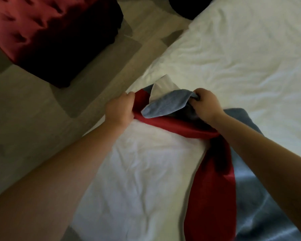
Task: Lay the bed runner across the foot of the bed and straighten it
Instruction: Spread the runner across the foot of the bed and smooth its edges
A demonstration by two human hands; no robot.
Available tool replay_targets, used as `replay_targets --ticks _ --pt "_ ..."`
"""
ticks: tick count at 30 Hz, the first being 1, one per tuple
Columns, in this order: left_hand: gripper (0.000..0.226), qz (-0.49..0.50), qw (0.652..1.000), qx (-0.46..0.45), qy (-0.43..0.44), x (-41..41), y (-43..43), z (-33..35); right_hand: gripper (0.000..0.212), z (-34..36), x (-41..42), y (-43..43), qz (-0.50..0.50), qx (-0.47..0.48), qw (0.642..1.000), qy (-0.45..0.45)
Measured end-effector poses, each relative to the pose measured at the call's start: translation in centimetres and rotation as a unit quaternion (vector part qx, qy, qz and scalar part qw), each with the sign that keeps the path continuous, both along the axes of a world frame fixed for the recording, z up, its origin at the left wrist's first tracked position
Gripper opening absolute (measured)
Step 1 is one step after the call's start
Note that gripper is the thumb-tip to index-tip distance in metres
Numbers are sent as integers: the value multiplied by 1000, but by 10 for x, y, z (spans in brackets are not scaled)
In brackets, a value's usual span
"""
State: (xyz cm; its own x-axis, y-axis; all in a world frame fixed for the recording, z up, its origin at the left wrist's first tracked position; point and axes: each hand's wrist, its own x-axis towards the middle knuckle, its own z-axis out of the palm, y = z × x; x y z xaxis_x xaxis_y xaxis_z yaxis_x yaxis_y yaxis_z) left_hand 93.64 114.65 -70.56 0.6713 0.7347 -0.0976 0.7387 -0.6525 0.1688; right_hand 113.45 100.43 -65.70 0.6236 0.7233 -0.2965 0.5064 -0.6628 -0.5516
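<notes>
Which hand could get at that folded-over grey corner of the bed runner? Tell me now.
Probably the left hand. It grips the red edge right beside the grey corner, with nothing between them. The right hand already pinches that flap's other end, so it seems committed.

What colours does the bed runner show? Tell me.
Red and grey-blue bands on the bed runner, with a pale underside; head view.

You've got a bed with a wrinkled white sheet (pixel 233 54) as the surface. A red and grey-blue fabric bed runner (pixel 214 171) lies on it, bunched and twisted, running toward the bed's left edge.
</notes>
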Motion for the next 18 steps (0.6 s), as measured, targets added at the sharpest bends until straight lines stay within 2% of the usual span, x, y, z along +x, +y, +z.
replay_targets --ticks 3,7,9,10,12,13,15,18 --pt "23 0 996 39 77 -52 20 -5 21 6 -24 44 36 20 999 -4" --pt "21 127 985 16 117 -132 38 -4 22 17 -56 104 44 73 996 -16" --pt "17 148 973 32 172 -165 38 0 23 23 -65 129 26 100 994 -46" --pt "17 166 967 12 191 -177 38 -1 25 26 -68 138 9 117 992 -57" --pt "24 219 959 -68 167 -192 39 -7 32 30 -74 145 -11 143 986 -84" --pt "26 244 951 -99 163 -195 40 -11 36 30 -78 143 4 147 982 -117" --pt "27 231 955 -98 161 -187 34 -12 34 27 -87 133 99 126 969 -186" --pt "24 130 984 -3 124 -159 10 -1 19 15 -97 109 270 -24 934 -231"
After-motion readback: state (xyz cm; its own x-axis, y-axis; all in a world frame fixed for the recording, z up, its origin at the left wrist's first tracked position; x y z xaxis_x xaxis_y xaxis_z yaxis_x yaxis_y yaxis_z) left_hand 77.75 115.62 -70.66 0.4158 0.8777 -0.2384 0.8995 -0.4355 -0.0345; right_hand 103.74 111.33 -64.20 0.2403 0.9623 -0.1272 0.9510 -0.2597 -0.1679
